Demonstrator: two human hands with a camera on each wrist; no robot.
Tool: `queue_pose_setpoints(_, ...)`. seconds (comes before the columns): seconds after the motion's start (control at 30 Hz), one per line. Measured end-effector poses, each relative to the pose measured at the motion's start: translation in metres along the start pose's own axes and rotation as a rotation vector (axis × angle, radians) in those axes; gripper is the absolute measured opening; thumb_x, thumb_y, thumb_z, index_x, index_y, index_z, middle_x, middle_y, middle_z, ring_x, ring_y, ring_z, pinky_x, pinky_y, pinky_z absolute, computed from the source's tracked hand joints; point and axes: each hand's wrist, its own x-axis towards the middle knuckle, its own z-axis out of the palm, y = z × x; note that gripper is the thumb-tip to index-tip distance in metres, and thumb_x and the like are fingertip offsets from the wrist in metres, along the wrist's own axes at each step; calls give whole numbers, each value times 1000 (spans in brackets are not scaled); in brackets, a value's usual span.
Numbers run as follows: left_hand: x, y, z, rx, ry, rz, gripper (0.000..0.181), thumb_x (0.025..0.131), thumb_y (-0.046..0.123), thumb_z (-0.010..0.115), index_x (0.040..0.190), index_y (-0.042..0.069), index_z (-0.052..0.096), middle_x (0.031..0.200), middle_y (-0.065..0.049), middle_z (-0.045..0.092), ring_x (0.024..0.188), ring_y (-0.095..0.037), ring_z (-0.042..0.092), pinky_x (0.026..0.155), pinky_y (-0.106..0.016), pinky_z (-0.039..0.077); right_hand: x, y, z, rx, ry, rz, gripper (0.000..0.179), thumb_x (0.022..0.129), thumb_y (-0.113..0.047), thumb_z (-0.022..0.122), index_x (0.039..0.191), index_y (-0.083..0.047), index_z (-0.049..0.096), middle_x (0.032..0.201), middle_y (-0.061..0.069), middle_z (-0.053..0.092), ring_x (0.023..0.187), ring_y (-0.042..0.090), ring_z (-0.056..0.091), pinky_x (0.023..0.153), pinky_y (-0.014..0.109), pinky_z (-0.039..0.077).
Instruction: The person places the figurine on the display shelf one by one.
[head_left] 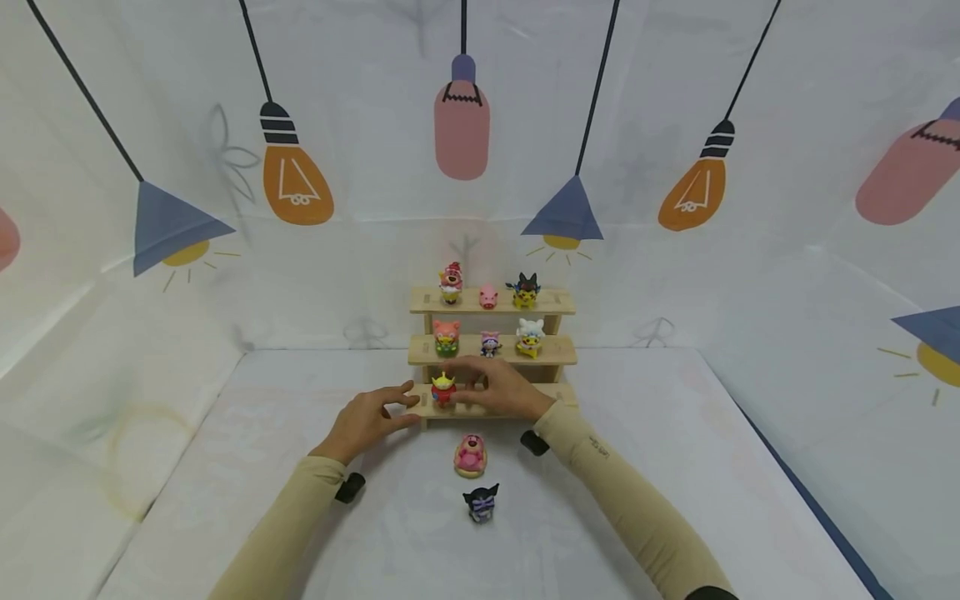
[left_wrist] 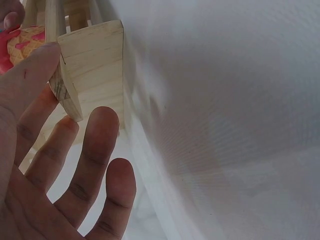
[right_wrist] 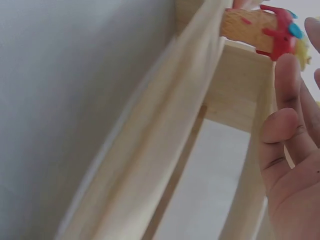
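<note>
A small figurine (head_left: 443,390) with a yellow head and red body stands at the left of the lowest shelf of a wooden stand (head_left: 517,406). Its waffle-patterned base (right_wrist: 247,25) shows in the right wrist view. Just right of it is my right hand (head_left: 501,390), thumb and fingers spread apart, fingertips close beside its red part. My left hand (head_left: 366,422) is at the left end of that shelf, its fingers loosely spread. In the left wrist view the thumb overlaps the shelf's end (left_wrist: 62,90).
Several figurines stand on the two upper shelves, among them a pink pig (head_left: 488,297) and a white-hooded yellow figure (head_left: 529,338). On the white tabletop (head_left: 390,533) before the stand are a pink bear figurine (head_left: 470,457) and a black-eared figurine (head_left: 481,504). A lamp-printed sheet (head_left: 375,275) hangs behind.
</note>
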Motion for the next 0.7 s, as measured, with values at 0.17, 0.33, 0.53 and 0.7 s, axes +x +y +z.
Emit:
queue_pose_setpoints(0.17, 1, 0, 1, 8, 6, 4, 37, 89, 40, 79, 119, 20, 76, 146, 4, 56, 66, -3, 59, 60, -27, 50, -9, -4, -7, -9, 19, 3, 51, 95, -24, 75, 142, -17, 59, 136, -5, 64, 87, 5, 64, 73, 28, 53)
queue_pose_setpoints(0.33, 0, -2, 3, 9, 6, -3, 38, 88, 42, 78, 120, 21, 76, 147, 4, 56, 64, -3, 59, 59, -27, 50, -23, -8, -12, 12, 25, -2, 48, 95, -25, 75, 140, -15, 61, 133, 1, 66, 85, 7, 63, 69, 30, 51)
queue_pose_setpoints(0.53, 0, -1, 4, 2, 3, -4, 38, 88, 41, 79, 120, 21, 76, 147, 5, 56, 64, -4, 59, 59, -27, 50, -45, -16, -17, -5, 43, -3, 42, 95, -22, 74, 135, -14, 64, 130, 0, 68, 86, 7, 64, 73, 36, 54)
queue_pose_setpoints(0.7, 1, -1, 3, 8, 15, 3, 38, 88, 42, 78, 120, 20, 76, 147, 3, 56, 64, -4, 59, 58, -27, 49, -63, -25, -21, 13, 54, 25, 37, 98, -28, 70, 133, -18, 65, 128, -6, 67, 89, 8, 65, 70, 31, 50)
